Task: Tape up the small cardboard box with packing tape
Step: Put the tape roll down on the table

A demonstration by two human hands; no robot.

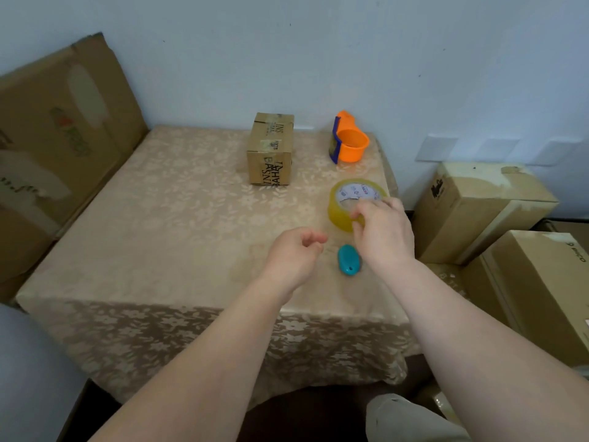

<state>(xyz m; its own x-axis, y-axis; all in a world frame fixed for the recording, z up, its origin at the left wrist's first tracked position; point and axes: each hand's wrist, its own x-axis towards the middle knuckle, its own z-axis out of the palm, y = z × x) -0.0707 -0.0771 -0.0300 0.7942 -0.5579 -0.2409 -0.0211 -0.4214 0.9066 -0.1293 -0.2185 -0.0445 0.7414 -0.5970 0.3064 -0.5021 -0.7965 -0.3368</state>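
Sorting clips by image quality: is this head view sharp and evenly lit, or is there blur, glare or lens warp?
Head view: soft, even light with faint shadows; mild sheen on the tablecloth near the hands; print on the small cardboard box is readable yet soft; the wide lens bows the large boxes at the edges; the right hand on the tape roll is slightly smeared.
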